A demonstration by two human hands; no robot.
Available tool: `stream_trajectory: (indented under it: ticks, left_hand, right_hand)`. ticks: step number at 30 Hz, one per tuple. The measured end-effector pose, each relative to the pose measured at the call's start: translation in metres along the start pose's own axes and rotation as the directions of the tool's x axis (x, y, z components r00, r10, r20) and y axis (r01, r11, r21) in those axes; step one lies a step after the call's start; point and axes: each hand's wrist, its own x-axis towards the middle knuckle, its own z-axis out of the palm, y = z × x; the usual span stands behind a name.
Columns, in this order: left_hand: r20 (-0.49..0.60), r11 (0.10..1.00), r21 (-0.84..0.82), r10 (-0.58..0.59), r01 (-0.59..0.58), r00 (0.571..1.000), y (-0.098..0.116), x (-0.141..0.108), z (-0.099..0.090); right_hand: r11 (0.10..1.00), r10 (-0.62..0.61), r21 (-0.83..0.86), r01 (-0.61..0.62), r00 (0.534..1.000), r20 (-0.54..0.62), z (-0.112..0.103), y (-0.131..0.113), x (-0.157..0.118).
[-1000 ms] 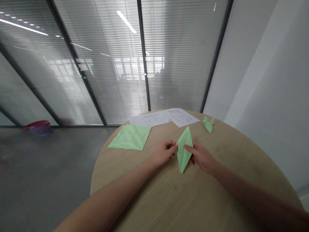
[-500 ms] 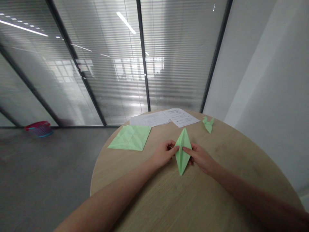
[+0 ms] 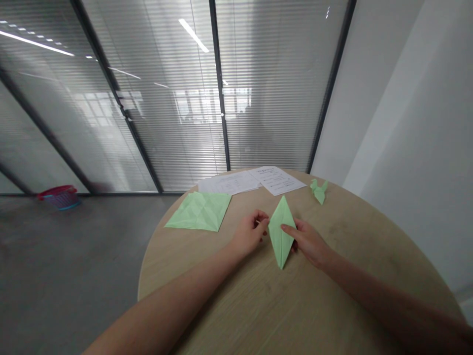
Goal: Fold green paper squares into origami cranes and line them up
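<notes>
A light green sheet of origami paper, folded into a tall diamond, is held upright above the table. My right hand is closed on its right side, thumb flat on the front face and fingers behind. At the left corner is my left hand, its fingers curled and the thumb and forefinger tips brought together at the paper's edge. How much paper lies between those tips is too small to see. A centre crease runs down the diamond's lower half.
The round wooden table carries a creased green sheet at left, printed white pages at the back and a small folded green figure at right. On the floor stands a red and blue basket. Glass panels with blinds rise behind.
My left thumb has slid off the paper's front to its left edge. The diamond's face now looks flatter and wider, and its lower tip has shifted slightly right.
</notes>
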Motion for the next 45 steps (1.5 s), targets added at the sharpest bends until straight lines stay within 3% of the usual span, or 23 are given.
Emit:
stream_trajectory:
  ticks: [10,18,23,29,35,41,45]
  left_hand:
    - [0.081,0.998,0.048,0.04,-0.044,0.996,-0.009,0.003,0.0]
    - [0.082,0.997,0.021,0.075,-0.077,0.994,-0.001,-0.002,0.001]
    - [0.133,0.993,-0.115,0.014,0.002,0.991,0.001,-0.005,0.002]
    - [0.185,0.993,-0.103,-0.043,0.063,0.982,-0.006,-0.001,0.002]
    - [0.257,0.98,-0.181,-0.041,0.089,0.966,-0.013,0.003,0.002]
    - [0.187,0.972,-0.204,-0.075,0.114,0.98,-0.012,0.006,-0.001]
    - [0.154,0.971,-0.209,-0.088,0.119,0.984,-0.009,0.006,-0.002]
  right_hand:
    - [0.999,-0.024,-0.036,0.022,0.999,-0.035,-0.003,0.003,0.002]
    - [0.986,-0.088,-0.142,0.092,0.996,0.032,0.0,0.002,-0.002]
    - [0.979,-0.101,-0.177,0.104,0.995,0.027,-0.001,0.001,-0.002]
    - [0.975,-0.138,-0.175,0.141,0.99,0.027,0.0,-0.003,-0.005]
    - [0.983,-0.122,-0.134,0.129,0.991,0.06,-0.001,0.001,-0.003]
    - [0.999,-0.013,0.051,0.012,0.999,0.029,0.0,0.007,0.0]
    - [0.986,0.019,0.161,-0.034,0.996,0.09,-0.001,0.002,0.001]
